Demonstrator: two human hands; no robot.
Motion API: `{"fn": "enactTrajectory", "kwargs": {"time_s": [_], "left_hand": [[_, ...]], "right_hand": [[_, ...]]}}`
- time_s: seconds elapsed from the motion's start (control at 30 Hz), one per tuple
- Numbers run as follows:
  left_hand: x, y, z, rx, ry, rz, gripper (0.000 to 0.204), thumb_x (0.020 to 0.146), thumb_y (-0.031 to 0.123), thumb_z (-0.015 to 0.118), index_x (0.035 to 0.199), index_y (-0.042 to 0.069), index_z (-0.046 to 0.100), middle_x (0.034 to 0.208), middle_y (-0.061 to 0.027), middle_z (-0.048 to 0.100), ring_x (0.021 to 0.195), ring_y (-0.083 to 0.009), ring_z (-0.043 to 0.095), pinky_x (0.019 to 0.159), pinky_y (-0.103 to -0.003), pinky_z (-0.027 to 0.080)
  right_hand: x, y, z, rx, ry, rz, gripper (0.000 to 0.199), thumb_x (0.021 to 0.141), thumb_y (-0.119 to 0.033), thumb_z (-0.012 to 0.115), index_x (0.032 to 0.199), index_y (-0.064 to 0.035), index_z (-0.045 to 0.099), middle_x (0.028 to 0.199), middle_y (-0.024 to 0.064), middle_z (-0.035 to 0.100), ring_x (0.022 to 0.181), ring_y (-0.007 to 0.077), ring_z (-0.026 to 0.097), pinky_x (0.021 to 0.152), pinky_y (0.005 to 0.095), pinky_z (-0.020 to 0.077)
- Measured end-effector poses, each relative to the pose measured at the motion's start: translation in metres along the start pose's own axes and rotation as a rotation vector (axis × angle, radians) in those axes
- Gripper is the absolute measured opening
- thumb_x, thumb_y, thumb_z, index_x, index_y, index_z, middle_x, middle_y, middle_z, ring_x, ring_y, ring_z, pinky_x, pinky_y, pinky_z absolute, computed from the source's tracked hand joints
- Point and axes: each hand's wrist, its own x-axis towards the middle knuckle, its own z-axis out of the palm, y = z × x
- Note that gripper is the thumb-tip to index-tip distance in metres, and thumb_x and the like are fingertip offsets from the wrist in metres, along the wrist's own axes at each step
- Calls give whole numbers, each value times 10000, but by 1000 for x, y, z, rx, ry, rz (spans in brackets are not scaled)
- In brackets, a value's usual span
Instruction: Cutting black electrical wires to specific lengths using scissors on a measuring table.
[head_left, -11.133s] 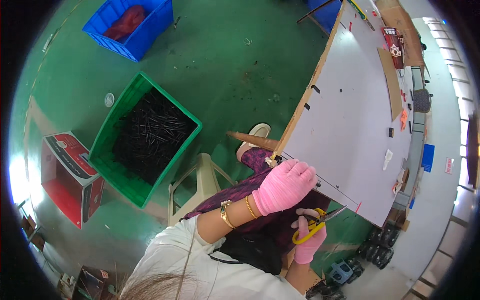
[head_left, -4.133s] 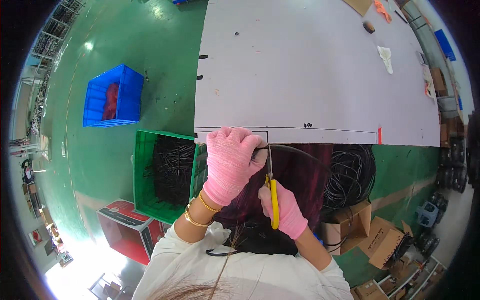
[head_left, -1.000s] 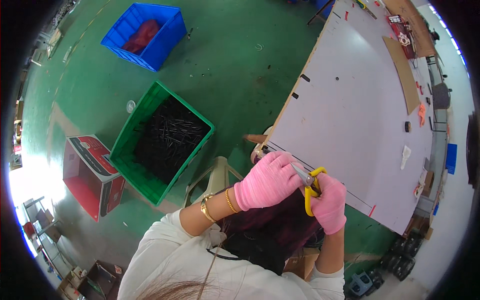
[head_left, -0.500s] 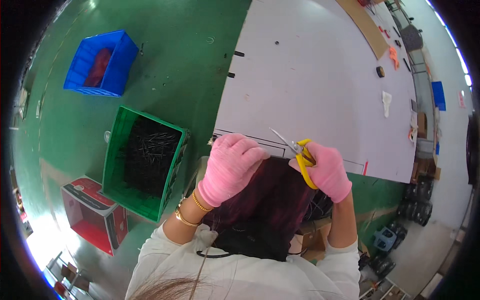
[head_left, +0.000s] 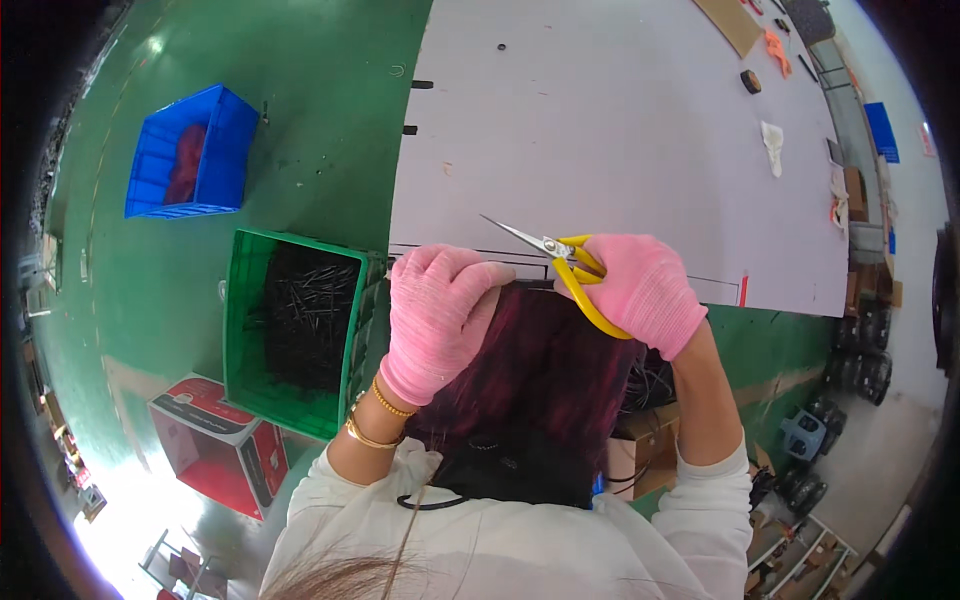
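My right hand (head_left: 640, 285), in a pink glove, is closed around yellow-handled scissors (head_left: 588, 290). Their pointed silver blades lean up and left over the white tabletop, beyond my left fingertips. Close to the table's near edge, my left hand (head_left: 440, 315), gloved in pink too, has its fingers curled and its thumb pressed in; whatever lies between them is hidden. Below both hands, a dark apron with purplish tones (head_left: 545, 370) covers my lap. Black lines (head_left: 525, 267) and a short red mark (head_left: 743, 290) run along the table edge between and beside my hands.
A green crate (head_left: 240, 330) of thin black pieces stands left of me. Near it are a blue bin (head_left: 225, 150) and a red-grey carton (head_left: 215, 460). Black tape (head_left: 750, 81), a white scrap (head_left: 772, 148) and an orange piece (head_left: 777, 52) lie on the table (head_left: 600, 150).
The scissors have moved left and farther over the table, their tips now beyond my left fingers. My left hand stays curled at the table edge. The whole view has shifted slightly.
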Motion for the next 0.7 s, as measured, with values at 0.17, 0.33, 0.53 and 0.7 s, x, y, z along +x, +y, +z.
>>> {"fn": "enactTrajectory", "kwargs": {"time_s": [0.17, 0.33, 0.53, 0.7], "left_hand": [[8, 18, 4, 116, -58, -5, 203, 710, 161, 757, 905, 203, 721, 901, 24, 617, 905, -247, 573, 798, -416, 422], [12, 23, 11, 131, -105, -9, 272, 658, 186, 808, 915, 233, 734, 922, 34, 594, 922, -244, 545, 820, -418, 404], [14, 25, 12, 146, -95, -36, 224, 651, 185, 815, 857, 222, 737, 896, 29, 600, 920, -248, 545, 818, -416, 406], [16, 28, 12, 152, -112, -52, 221, 647, 188, 821, 851, 209, 736, 890, 23, 613, 915, -258, 548, 809, -419, 414]], "right_hand": [[2, -2, -3, -28, -41, 16, 365, 839, -399, 711, 982, -63, 711, 847, 174, 695, 813, 370, 671, 718, 433, 534], [0, -2, -4, -37, -31, 12, 355, 852, -396, 689, 988, -68, 714, 856, 170, 700, 824, 359, 678, 730, 432, 540], [-1, -3, -2, -38, -21, -5, 353, 874, -390, 659, 1032, -78, 709, 868, 164, 706, 840, 353, 685, 755, 433, 546], [-1, -3, -3, -42, -36, 6, 339, 853, -386, 663, 982, -77, 719, 882, 151, 724, 880, 320, 707, 787, 422, 557]]}}
